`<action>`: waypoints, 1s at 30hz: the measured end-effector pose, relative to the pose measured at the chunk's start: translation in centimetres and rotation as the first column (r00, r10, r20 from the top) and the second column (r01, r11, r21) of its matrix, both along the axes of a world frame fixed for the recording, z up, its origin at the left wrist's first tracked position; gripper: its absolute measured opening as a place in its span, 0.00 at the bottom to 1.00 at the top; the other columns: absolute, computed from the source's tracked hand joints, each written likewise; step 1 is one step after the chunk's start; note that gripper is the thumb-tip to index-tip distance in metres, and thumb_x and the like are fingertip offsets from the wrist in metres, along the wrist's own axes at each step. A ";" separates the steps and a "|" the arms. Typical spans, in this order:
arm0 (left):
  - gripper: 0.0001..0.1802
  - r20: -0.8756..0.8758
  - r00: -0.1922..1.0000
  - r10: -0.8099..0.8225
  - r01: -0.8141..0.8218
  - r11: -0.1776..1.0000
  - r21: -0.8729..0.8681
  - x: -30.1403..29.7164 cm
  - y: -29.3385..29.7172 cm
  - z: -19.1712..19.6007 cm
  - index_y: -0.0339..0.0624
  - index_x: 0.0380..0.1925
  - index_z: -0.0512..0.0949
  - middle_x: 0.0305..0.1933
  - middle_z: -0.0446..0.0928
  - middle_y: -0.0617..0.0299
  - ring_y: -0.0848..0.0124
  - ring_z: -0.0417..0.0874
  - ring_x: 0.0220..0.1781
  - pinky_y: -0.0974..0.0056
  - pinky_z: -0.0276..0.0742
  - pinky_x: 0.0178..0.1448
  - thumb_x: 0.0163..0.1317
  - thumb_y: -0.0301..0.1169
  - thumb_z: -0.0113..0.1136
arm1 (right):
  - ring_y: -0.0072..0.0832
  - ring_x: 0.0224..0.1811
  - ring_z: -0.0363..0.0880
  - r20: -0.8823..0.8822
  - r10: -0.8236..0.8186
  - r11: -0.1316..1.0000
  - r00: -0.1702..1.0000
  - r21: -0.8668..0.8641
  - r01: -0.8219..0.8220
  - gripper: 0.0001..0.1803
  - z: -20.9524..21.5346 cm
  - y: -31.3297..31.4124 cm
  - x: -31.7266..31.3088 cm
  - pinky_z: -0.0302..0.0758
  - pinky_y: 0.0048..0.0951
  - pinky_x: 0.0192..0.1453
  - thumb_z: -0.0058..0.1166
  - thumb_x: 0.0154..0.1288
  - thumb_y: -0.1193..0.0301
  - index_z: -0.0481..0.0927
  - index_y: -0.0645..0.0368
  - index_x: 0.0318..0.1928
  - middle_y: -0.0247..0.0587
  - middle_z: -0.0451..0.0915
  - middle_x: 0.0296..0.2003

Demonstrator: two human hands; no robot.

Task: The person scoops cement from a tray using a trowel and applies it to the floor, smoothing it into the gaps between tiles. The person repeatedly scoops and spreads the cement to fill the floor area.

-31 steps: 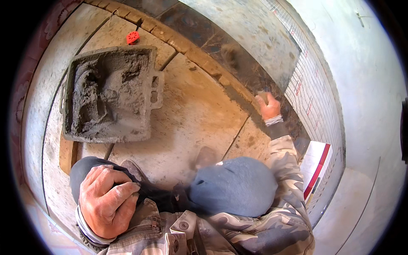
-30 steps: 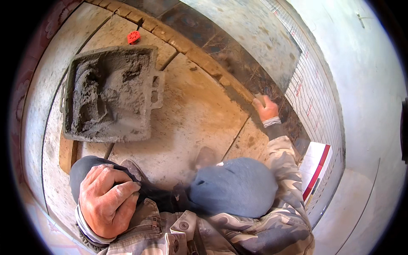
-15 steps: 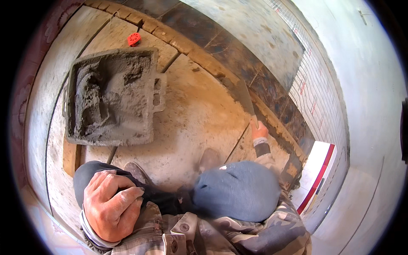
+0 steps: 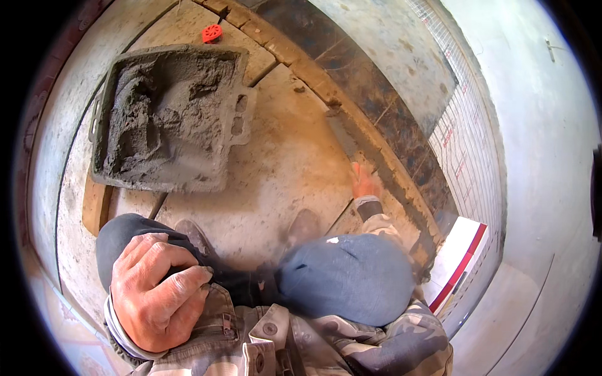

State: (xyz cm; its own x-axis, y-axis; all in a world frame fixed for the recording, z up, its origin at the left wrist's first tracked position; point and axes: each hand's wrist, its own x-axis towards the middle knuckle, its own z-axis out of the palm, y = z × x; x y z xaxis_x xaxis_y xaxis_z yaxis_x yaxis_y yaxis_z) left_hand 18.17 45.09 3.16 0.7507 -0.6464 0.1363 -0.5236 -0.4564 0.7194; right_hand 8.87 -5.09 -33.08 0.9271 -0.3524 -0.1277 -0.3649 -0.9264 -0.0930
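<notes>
My left hand [image 4: 153, 291] rests on my left thigh beside the knee, its fingers curled in and nothing seen in them. On the right, my right hand [image 4: 367, 183] reaches down past my right knee, closed and smeared by motion. It grips a trowel [image 4: 343, 135], whose narrow grey blade points away along the mortar-smeared edge strip [image 4: 392, 178]. The handle is mostly hidden in the fingers. At the far left a black rectangular tub [image 4: 240, 116], with slotted handles, holds wet grey mortar [image 4: 166, 119].
A small red plastic wheel-shaped piece [image 4: 212, 34] lies beyond the tub. Dark marbled tiles [image 4: 357, 75] run along the far side of the strip. A white box with a red stripe [image 4: 454, 260] stands right of my knee. A wooden block [image 4: 95, 203] sticks out under the tub.
The head view has shifted, so the tub appears higher. My right hand has moved left and nearer to me with the trowel. My left hand stays on the thigh.
</notes>
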 end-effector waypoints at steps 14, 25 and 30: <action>0.15 0.016 0.995 -0.098 0.099 0.993 -0.069 -0.8 3.0 -1.0 0.45 0.35 0.83 0.33 0.76 0.62 0.61 0.77 0.30 0.55 0.70 0.36 0.43 0.27 0.71 | 0.45 0.31 0.86 0.120 0.085 0.860 0.989 0.492 -0.133 0.22 10.4 4.1 4.0 0.79 0.42 0.36 0.61 0.73 0.53 0.84 0.59 0.50 0.53 0.84 0.29; 0.14 0.138 0.989 0.047 -0.012 0.969 -0.247 -4.9 5.3 -1.2 0.43 0.34 0.79 0.31 0.70 0.61 0.63 0.76 0.32 0.57 0.70 0.37 0.48 0.37 0.65 | 0.56 0.35 0.85 0.050 0.817 0.572 0.575 0.066 -0.818 0.14 19.8 28.3 24.8 0.80 0.49 0.37 0.54 0.76 0.61 0.79 0.61 0.44 0.57 0.84 0.31; 0.16 0.103 0.994 0.024 0.012 0.940 -0.342 -5.3 7.3 -0.6 0.40 0.36 0.79 0.32 0.70 0.59 0.62 0.77 0.34 0.56 0.77 0.45 0.49 0.37 0.63 | 0.63 0.33 0.82 -0.229 0.810 0.559 0.540 0.022 -0.829 0.13 15.6 31.4 19.6 0.81 0.56 0.38 0.53 0.76 0.61 0.73 0.59 0.41 0.58 0.82 0.28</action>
State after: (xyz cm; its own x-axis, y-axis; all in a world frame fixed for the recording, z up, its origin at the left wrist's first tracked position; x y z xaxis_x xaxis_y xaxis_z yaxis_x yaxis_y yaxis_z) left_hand 12.82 52.36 2.54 0.7241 -0.5425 0.4259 -0.6020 -0.1958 0.7741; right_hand 28.47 26.33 -17.53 0.7743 0.5311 -0.3442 0.5570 -0.8301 -0.0278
